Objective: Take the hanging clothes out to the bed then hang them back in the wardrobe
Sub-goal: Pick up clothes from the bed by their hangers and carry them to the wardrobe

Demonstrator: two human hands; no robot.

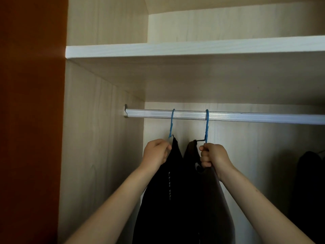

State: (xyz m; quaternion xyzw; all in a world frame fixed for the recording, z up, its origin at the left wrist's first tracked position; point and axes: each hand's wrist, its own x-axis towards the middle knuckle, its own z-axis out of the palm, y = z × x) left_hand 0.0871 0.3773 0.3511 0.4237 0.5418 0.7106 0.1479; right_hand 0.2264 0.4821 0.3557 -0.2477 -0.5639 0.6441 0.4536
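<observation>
You face the open wardrobe (105,155), where the rail (246,116) under the shelf (175,49) carries two dark garments side by side. The black garment (168,199) and the brown garment (209,208) hang limp and look soft and light, so expect them to sway and slide off if tipped; carry them by the stiff plastic, not the cloth. Your left hand (155,152) has its fingers closed on the neck of the left blue hanger (171,123); your right hand (213,155) grips the right blue hanger (207,125) in a fist. Both hooks sit over the rail. Pale marks run down the black garment, too blurred to read.
</observation>
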